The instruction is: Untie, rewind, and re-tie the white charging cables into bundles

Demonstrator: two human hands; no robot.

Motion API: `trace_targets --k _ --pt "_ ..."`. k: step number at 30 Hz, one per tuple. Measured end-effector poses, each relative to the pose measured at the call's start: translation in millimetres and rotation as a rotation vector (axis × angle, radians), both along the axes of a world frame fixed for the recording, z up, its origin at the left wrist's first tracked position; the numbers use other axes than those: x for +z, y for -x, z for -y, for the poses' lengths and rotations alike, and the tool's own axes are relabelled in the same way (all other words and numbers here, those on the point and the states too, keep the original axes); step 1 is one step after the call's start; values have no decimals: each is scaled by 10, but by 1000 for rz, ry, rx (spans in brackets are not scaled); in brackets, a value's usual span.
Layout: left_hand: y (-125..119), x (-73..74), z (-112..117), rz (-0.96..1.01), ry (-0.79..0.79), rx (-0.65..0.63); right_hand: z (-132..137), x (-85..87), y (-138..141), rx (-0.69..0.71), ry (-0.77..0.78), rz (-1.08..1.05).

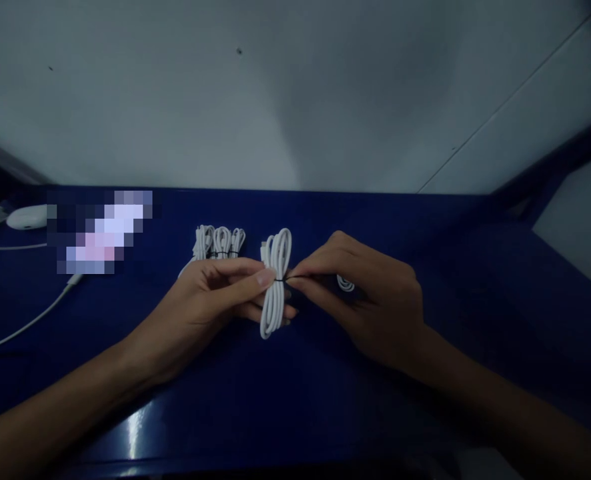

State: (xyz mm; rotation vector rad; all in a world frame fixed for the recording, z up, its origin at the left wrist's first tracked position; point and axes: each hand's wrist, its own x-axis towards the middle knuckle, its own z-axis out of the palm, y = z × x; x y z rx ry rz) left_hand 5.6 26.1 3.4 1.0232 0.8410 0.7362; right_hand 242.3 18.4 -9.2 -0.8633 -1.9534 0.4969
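A coiled white cable (274, 313) is held upright in front of me, with a connector showing at its upper left. My left hand (210, 293) grips the coil at its middle, thumb in front and fingers behind. Around the coil's waist runs a thin black tie (279, 281). My right hand (375, 293) pinches the tie's end between thumb and forefinger, just right of the coil. Behind my left hand lie several bundled white cables (221, 241) with dark ties. Another white cable coil (345, 283) is mostly hidden behind my right hand.
Everything is on a glossy blue table (255, 407) against a pale wall (185, 113). At the left are a blurred-out lit device (108, 233) with a white cord (35, 323) attached, and a rounded white object (28, 217).
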Motion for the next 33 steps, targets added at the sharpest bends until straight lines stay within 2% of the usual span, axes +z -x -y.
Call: trace_targets --k 3,8,15,18,25,33 --pt "15 -23 4 -45 -86 42 28 49 12 12 172 -79" --pt "40 -64 9 -83 -168 92 18 117 -15 139 520 -301" --pt "31 -10 33 -175 -279 83 -90 21 -65 283 908 -399" --pt "6 29 45 -215 -332 111 -102 -6 -82 330 1029 -448" --pt "-3 36 49 -307 -439 165 -106 34 -78 344 1174 -501" --pt "-8 54 52 -329 -538 182 -119 35 -83 315 1135 -451"
